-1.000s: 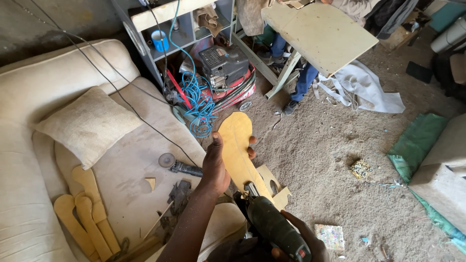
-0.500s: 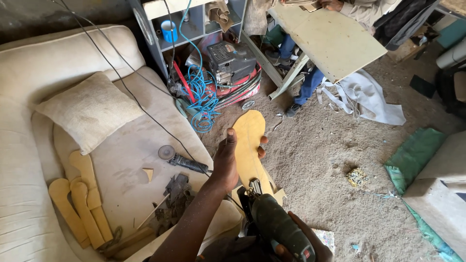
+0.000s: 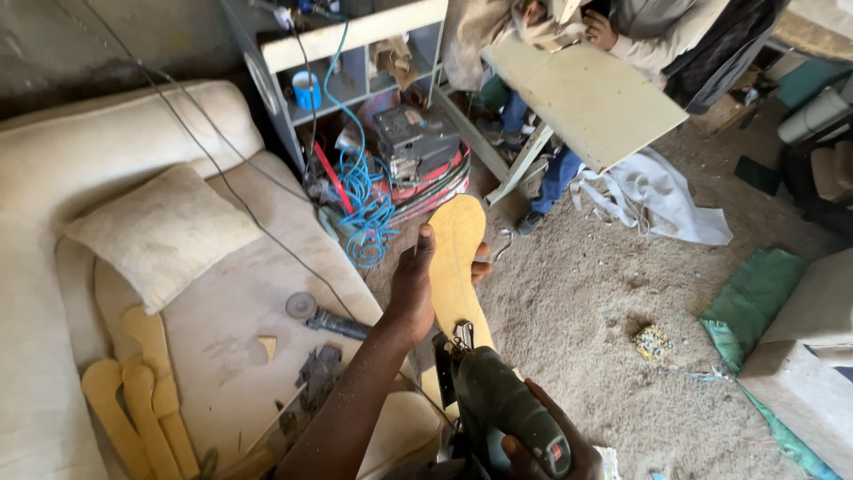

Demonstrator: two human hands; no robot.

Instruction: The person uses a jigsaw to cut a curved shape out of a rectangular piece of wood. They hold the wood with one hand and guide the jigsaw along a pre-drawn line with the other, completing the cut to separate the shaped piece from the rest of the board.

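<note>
Left hand (image 3: pixel 416 289) clamped on the long edge of a yellow plywood cutout (image 3: pixel 458 262), thumb on the near face, fingers (image 3: pixel 481 267) wrapped round behind. Held up in the air over the sandy floor (image 3: pixel 586 311), just off the front edge of the sofa (image 3: pixel 133 160). Right hand (image 3: pixel 555 440) closed round a dark green jigsaw (image 3: pixel 502 409), blade end meeting the cutout's lower part. Thin, stiff and light by the look of it, probably springy under the blade; rough sawn edges, so splinters likely. Best hold seems mid-length along the edge, well clear of the cut line. More cutouts of like shape (image 3: pixel 133 400) lying flat at the sofa's near left corner. On the shelf unit (image 3: pixel 355 36) behind, a blue cup (image 3: pixel 306 89); contents not visible. Blue hose (image 3: pixel 364 204) coiled below.
</note>
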